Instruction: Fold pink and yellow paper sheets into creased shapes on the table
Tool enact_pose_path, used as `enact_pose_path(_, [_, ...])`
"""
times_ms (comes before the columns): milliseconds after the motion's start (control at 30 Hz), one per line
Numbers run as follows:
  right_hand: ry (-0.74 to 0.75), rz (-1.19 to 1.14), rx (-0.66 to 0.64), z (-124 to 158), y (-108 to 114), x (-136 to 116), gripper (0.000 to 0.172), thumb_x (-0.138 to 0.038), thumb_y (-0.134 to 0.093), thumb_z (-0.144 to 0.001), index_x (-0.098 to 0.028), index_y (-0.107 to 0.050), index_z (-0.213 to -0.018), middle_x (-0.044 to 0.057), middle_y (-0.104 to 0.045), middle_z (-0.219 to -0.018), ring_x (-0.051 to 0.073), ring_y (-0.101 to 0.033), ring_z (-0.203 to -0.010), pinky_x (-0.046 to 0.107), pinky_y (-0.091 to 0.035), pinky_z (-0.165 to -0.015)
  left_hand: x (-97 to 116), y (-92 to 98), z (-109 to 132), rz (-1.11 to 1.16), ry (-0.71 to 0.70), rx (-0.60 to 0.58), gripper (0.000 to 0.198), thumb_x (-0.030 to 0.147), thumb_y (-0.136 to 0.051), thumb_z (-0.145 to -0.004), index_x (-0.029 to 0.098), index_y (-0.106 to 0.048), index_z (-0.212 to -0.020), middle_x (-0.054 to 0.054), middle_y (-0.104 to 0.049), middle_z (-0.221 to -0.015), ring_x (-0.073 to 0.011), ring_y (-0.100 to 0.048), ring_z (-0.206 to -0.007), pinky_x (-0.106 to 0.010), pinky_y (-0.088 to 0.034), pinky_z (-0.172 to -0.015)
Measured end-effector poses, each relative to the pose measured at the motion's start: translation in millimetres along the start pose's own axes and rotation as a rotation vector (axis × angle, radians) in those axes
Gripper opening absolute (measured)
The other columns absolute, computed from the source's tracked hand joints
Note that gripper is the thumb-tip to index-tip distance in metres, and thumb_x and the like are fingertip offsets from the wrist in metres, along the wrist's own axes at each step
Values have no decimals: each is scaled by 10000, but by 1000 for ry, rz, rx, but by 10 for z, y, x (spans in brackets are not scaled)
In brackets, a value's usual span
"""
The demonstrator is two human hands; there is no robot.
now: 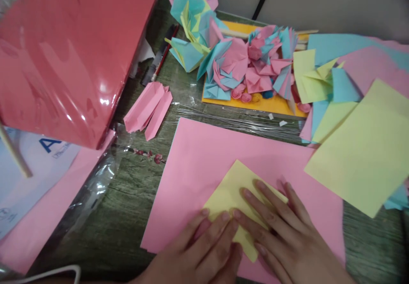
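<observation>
A piece of yellow paper (238, 186) lies turned at an angle on a stack of pink sheets (179, 181). My right hand (281, 228) rests flat on the yellow paper with its fingers spread. Beside it, my left hand (204, 245) has bent fingers at the paper's left edge, their tips close to my right index finger. The left thumb is partly under the other fingers, at the paper's lower edge. Both hands cover part of the yellow paper, so its full outline is hidden.
Folded paper flowers (236, 58) pile on an orange sheet (255, 105) at the back. Thin wires (243, 124) lie before them. Loose yellow sheets (364, 147) are at right. Folded pink strips (148, 109), pens (159, 58) and a wrapped red paper pack (73, 53) are at left.
</observation>
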State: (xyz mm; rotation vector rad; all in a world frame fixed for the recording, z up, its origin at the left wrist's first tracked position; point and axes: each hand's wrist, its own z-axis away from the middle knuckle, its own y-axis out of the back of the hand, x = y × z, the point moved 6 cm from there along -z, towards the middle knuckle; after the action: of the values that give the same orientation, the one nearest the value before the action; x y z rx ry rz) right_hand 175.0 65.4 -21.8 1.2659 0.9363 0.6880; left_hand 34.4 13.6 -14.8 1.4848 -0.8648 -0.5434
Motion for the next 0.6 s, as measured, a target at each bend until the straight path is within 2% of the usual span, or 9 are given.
enact_pose_path(133, [-22, -17, 7, -3, 20, 7, 558, -267, -515, -817, -242, -406, -1363, 37, -295, -1488, 305, -218, -1370, 568, -66, -1111, -92, 30, -18, 68, 105, -8, 495, 486, -467, -870, 159, -521, -1238, -120, -487, -1338, -327, -417, -1233, -416, -368, -979])
enact_pose_path(267, [-38, -25, 16, 17, 30, 6, 562, -267, -520, -819, -247, -398, -1368, 41, -284, -1493, 301, -189, -1380, 560, -68, -1112, -127, -17, -37, 86, 162, -71, 683, 607, -339, -868, 103, -431, -1318, -180, -469, -1348, -321, -396, -1256, -396, -404, -941])
enact_pose_path(467, [-54, -14, 19, 30, 53, 2, 542, -283, -495, -849, -247, -377, -1377, 24, -286, -1491, 274, -157, -1392, 554, -61, -1118, -94, -54, -64, 70, 213, -130, 632, 572, -365, -878, 146, -384, -1345, -190, -397, -1403, -320, -364, -1276, -427, -374, -957])
enact_pose_path(600, [-104, -21, 37, 129, 175, 49, 511, -283, -498, -853, -243, -413, -1356, 18, -334, -1469, 273, -154, -1393, 563, -87, -1117, -85, -44, -106, 74, 259, -102, 632, 594, -373, -862, 201, -377, -1356, -196, -407, -1382, -325, -434, -1199, -467, -383, -914])
